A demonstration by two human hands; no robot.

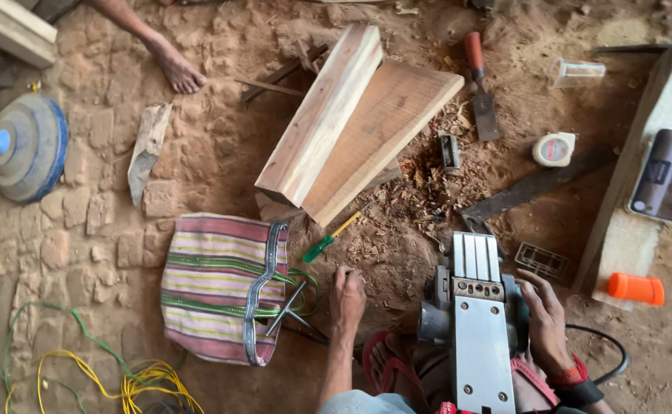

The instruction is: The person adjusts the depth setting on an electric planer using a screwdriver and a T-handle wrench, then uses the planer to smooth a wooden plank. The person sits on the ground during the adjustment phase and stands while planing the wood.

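While planks (355,123) lie ahead, a striped bag (217,287) flanks the left hand (347,300).

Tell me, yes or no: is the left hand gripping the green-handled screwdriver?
No. The left hand rests on the dirt floor, apart from the green-handled screwdriver; the right hand grips the grey electric planer.

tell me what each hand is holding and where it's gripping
The right hand grips the electric planer by its right side. The left hand rests on the dirt ground, holding nothing clearly visible.
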